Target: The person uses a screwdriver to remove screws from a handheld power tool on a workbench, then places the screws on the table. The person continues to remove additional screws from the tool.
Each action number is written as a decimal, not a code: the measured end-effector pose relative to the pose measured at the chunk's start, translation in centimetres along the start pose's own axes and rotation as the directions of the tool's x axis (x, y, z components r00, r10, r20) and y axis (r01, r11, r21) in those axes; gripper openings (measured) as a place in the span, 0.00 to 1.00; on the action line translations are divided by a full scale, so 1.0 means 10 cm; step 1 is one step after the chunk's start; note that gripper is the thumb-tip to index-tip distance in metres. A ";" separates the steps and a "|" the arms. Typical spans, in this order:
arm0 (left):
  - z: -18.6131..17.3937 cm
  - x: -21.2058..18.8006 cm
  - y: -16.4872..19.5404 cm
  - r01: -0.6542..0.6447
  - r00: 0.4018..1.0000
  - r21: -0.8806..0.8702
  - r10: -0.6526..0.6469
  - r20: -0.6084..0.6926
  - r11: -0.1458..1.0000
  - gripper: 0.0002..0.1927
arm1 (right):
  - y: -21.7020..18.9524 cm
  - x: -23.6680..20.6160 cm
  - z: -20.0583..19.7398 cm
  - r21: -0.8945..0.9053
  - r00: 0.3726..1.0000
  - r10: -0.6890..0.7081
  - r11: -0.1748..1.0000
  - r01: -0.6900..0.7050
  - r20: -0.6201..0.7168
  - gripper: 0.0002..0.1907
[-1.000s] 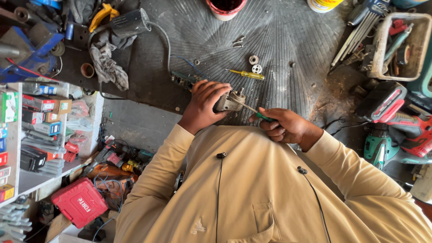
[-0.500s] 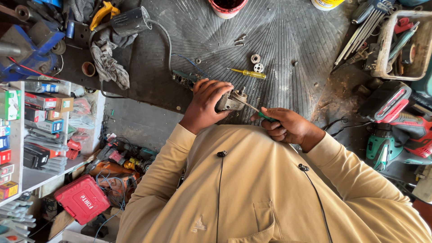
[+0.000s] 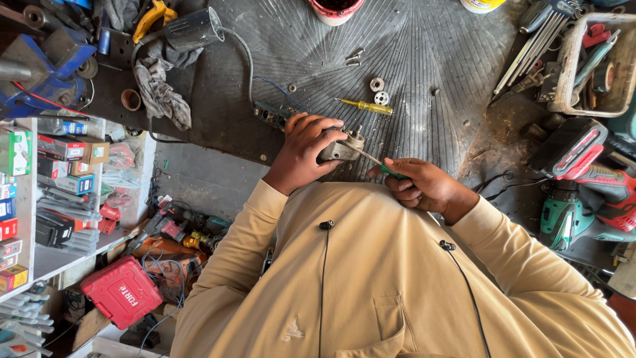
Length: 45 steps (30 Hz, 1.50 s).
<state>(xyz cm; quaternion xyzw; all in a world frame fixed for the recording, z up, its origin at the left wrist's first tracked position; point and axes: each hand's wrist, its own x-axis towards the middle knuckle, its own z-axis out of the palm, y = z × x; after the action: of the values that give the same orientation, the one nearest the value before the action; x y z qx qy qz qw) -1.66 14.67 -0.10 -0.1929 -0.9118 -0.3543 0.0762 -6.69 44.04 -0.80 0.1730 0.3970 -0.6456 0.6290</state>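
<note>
The left hand point(image 3: 306, 151) is closed round a small grey metal part point(image 3: 342, 148) & holds it just above the bench point(image 3: 424, 79) edge. The right hand point(image 3: 424, 187) grips a green-handled screwdriver point(image 3: 379, 164), fingers shut on the handle, tip touching the part. Near, on the bench, lie a yellow screwdriver point(image 3: 366, 105) & two small round bearings point(image 3: 379, 91). Well apart at right, a red cordless drill point(image 3: 583, 159).
</note>
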 end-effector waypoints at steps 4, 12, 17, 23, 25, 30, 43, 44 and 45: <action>0.00 0.00 0.01 0.017 1.000 0.002 -0.017 0.005 1.000 0.29 | -0.01 -0.03 0.05 -0.011 0.999 -0.007 1.000 0.007 -0.036 0.25; 0.00 0.01 0.02 0.017 1.000 0.007 -0.017 -0.002 1.000 0.28 | 0.00 -0.09 0.21 -0.064 0.989 -0.048 0.997 0.039 -0.139 0.22; 0.01 -0.01 0.01 0.006 1.000 0.006 -0.006 -0.017 1.000 0.27 | -0.01 -0.09 0.24 -0.079 0.988 -0.060 0.996 0.049 -0.139 0.21; 0.03 -0.02 0.01 0.036 0.999 -0.016 -0.037 -0.023 0.999 0.34 | -0.02 -0.01 0.03 -0.067 0.998 -0.058 0.996 0.057 -0.012 0.22; 0.05 -0.03 0.01 0.059 0.998 -0.032 -0.060 -0.026 0.998 0.38 | -0.05 0.03 -0.07 0.131 0.992 0.062 0.988 -0.076 0.109 0.23; 0.07 -0.06 -0.02 0.056 0.997 -0.045 -0.058 -0.056 0.997 0.43 | -0.08 0.07 -0.14 0.180 0.969 0.104 0.973 -0.146 0.223 0.24; 0.11 -0.08 -0.03 0.074 0.993 -0.077 -0.080 -0.084 0.994 0.49 | 0.05 -0.02 0.07 -0.944 0.618 -0.724 -0.143 0.299 0.305 0.16; 0.11 -0.07 -0.02 0.087 0.992 -0.078 -0.093 -0.081 0.993 0.48 | 0.08 -0.07 0.10 -0.923 0.531 -0.757 -0.345 0.172 0.381 0.17; 0.11 -0.06 -0.02 0.091 0.992 -0.075 -0.097 -0.081 0.993 0.48 | 0.09 -0.09 0.13 -0.910 0.544 -0.741 -0.398 0.115 0.393 0.17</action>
<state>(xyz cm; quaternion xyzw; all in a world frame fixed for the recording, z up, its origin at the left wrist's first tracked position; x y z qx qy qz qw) -1.18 15.08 -1.23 -0.1373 -0.9026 -0.3976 0.0913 -5.30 43.77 0.36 -0.3943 0.8750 -0.2692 0.0805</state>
